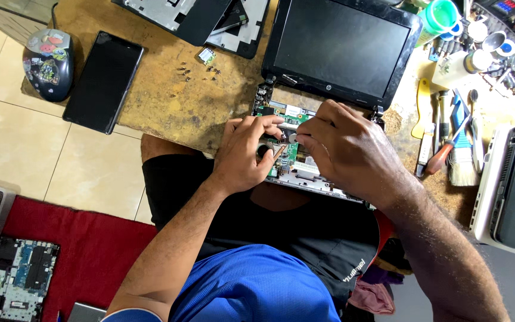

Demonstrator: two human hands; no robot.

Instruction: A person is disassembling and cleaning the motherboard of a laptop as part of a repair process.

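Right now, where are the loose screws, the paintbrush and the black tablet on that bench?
Loose screws point(198, 71): head view, middle of the scattered cluster.
Paintbrush point(463, 164): head view, on its pale bristles.
Black tablet point(102, 81): head view, centre of its dark screen.

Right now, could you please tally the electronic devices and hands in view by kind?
Opened laptop under the hands: 1
Closed laptop at the right edge: 1
Black tablet: 1
Mouse with stickers: 1
Bare board on red cloth: 1
Hands, left hand and right hand: 2
Total: 7

Stickered mouse point(49, 62), black tablet point(104, 81), loose screws point(198, 71), brush point(461, 158) on bench.
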